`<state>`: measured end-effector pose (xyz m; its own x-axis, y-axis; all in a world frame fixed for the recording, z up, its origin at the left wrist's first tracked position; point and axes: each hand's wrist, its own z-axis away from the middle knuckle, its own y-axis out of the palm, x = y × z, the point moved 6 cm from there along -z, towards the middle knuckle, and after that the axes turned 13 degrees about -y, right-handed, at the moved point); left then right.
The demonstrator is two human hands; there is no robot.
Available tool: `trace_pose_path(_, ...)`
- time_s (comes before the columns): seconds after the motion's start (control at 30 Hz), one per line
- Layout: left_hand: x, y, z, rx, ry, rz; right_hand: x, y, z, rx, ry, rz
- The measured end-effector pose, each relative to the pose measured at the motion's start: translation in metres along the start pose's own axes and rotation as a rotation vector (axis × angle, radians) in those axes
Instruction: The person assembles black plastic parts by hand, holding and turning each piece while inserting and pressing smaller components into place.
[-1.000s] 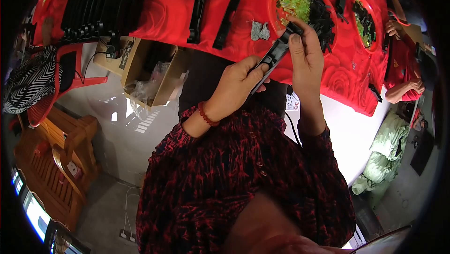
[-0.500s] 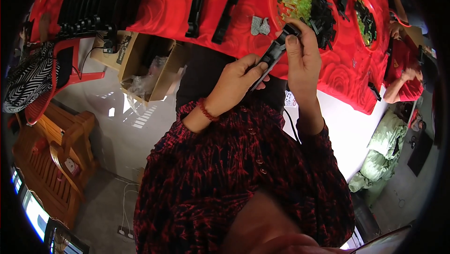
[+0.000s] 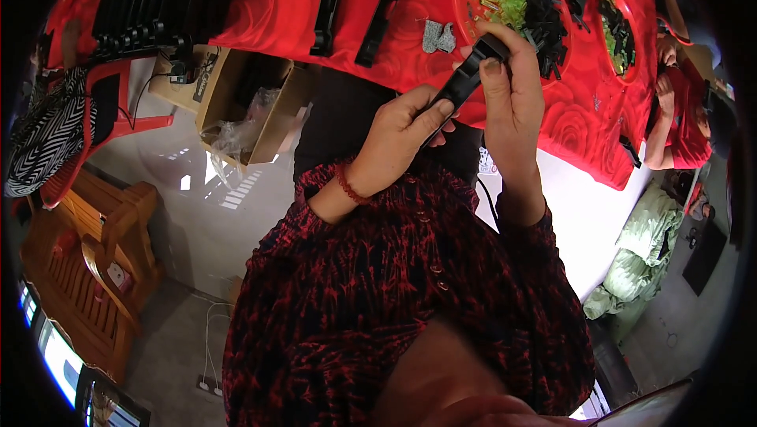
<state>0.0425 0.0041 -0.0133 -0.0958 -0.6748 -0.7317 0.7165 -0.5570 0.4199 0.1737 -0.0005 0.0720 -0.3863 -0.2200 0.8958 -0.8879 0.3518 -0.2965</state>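
Red tablecloth (image 3: 276, 1), brown carton (image 3: 236, 104) beneath; both hands' grip pinching black strip (image 3: 461, 84)

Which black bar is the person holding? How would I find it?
Start at the red cloth on the table. At its near edge, both hands grip one black bar: left hand low, right hand on top. Unlike the flat bars beyond, it's lifted and tilted.

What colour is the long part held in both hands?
Black; the long part shows best in the head view.
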Motion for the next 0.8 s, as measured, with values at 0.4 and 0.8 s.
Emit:
trace_pose_path(0.4,0.002,0.003,0.006,-0.149,0.024,-0.119,-0.014,-0.001,0.017,0.016,0.0,0.101)
trace_pose_path(0.8,0.005,-0.005,-0.006,0.281,-0.184,0.222,-0.037,-0.015,0.0,-0.109,0.128,-0.079)
